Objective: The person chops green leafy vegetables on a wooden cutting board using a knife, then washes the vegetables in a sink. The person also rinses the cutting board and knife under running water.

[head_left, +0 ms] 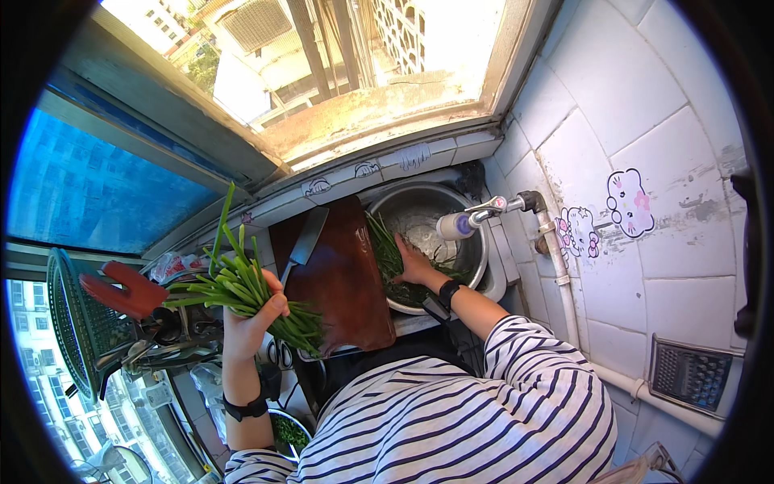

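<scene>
My left hand (257, 314) grips a thick bunch of cut green stalks (242, 284), likely chives or garlic stems. It holds them up at the left of a reddish-brown wooden cutting board (338, 272). A kitchen knife (307, 238) rests on the board's far left part, blade pointing away from me. My right hand (414, 263) reaches into a round metal basin (482, 266), thumb and fingers spread, against long leafy greens (382, 251). Water (423, 227) shows in the basin; part of the greens is hidden under the hand.
A tap (462, 224) juts over the basin from the tiled wall. At left stand a green plastic colander (69, 320), a red oven mitt (124, 290) and several utensils. Scissors (279, 353) hang near the board. A bowl of chopped greens (290, 432) sits low beside me.
</scene>
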The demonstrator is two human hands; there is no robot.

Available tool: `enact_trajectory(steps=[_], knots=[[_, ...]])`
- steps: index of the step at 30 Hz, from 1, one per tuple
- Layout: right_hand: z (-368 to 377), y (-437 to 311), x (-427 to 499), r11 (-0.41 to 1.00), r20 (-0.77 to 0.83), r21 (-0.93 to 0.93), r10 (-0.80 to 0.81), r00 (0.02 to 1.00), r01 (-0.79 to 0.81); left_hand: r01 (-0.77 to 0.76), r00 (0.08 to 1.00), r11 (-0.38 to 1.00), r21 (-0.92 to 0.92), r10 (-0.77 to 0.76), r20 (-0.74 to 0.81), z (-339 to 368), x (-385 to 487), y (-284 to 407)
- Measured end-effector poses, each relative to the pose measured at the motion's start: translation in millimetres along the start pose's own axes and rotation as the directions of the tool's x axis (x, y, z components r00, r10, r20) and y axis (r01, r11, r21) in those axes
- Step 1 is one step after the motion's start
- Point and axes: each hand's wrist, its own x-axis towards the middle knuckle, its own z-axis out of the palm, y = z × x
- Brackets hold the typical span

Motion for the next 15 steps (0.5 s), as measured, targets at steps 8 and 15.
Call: enact_trajectory(steps=[8, 15], knots=[[38.0, 6.2, 4.7, 0.959, 0.07, 0.282, 0.012, 0.997, -0.031, -0.06, 0.998, 0.994, -0.092, 0.059, -0.007, 0.2, 3.2, -11.8], [1.6, 31.6, -1.2, 0.96, -0.286, 0.271, 0.003, 0.958, 0.077, -0.08, 0.997, 0.993, -0.084, 0.077, -0.031, -1.0, -2.9, -12.3]])
